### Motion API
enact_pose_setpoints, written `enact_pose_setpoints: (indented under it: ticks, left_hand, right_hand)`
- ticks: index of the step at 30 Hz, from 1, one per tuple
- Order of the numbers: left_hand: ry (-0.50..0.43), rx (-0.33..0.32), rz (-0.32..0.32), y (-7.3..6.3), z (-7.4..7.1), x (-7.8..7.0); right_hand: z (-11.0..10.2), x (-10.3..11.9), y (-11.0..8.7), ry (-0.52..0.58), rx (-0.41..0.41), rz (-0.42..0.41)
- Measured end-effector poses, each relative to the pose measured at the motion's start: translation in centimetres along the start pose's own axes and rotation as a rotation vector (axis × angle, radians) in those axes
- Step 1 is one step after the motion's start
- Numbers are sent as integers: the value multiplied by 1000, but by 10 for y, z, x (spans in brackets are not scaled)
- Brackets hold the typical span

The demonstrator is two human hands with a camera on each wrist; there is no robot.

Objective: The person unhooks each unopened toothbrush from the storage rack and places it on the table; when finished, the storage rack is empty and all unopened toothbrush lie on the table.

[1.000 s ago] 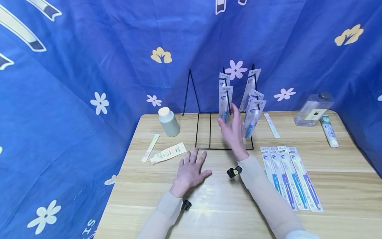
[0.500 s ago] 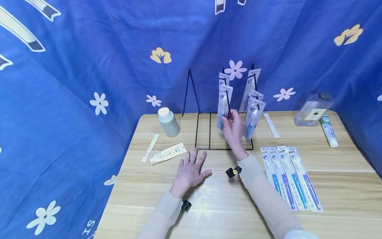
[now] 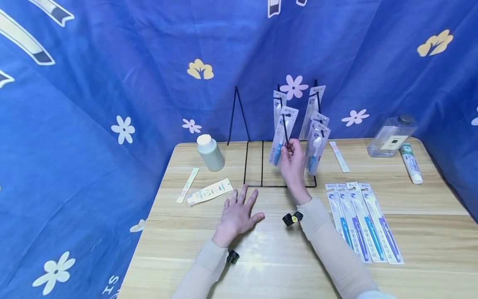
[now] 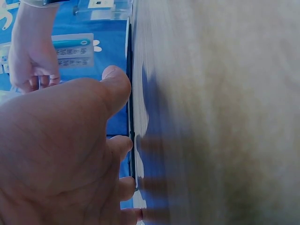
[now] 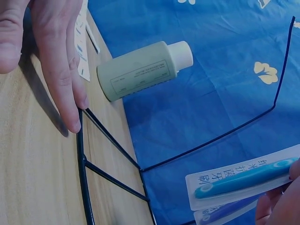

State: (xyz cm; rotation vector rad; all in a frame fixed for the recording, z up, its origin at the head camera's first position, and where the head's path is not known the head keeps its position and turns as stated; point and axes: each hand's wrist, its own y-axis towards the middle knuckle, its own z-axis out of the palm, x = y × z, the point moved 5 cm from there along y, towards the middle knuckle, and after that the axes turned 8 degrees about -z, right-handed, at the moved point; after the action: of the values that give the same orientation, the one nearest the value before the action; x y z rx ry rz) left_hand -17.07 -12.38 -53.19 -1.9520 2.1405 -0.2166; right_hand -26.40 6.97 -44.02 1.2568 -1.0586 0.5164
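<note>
In the head view my right hand (image 3: 294, 164) pinches the lower edge of a packaged blue toothbrush (image 3: 278, 143), which hangs tilted at the front of a black wire rack (image 3: 276, 186). The right wrist view shows its blue handle (image 5: 243, 179) through the clear pack, with a packaged purple toothbrush (image 5: 227, 211) behind it and my fingertips at the edge. More packaged toothbrushes (image 3: 315, 145) hang on the rack's right-hand hook. My left hand (image 3: 237, 214) rests palm down on the table, fingers spread, with fingertips by the rack's front bar.
A green-grey bottle (image 3: 211, 154), a toothpaste tube (image 3: 210, 192) and a thin sachet (image 3: 188, 185) lie or stand left of the rack. On the right are another sachet (image 3: 339, 156), a clear bottle (image 3: 392, 139), another tube (image 3: 411, 163) and a row of packaged toothbrushes (image 3: 364, 224).
My right hand has closed on the front toothbrush pack, and the pack's top has swung right so it now tilts. The left hand stays put.
</note>
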Motion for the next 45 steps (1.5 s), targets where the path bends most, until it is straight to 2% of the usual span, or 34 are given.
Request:
enact_pose_setpoints:
  ticks: [10,15,19,25,33,45]
  left_hand:
    - [19,-4,-4,-1,1,2]
    - [18,-5,-1,-1,1,2]
    - [12,-2,-1,-1,0,2]
    - [2,8,-10,-3,-1,4]
    - [1,6,-3,-2,-2,3]
    - [7,7,6,0,-1,1]
  right_hand:
    - [-7,2,-10,21,-1,36]
    - [-13,2,-21,60,13,75]
    - [-20,2,-31,84,17,73]
    - [-29,2,-47,37,28,81]
    - [-43,3,-67,-8,85,71]
    - [-89,1,-83,-181,153,94]
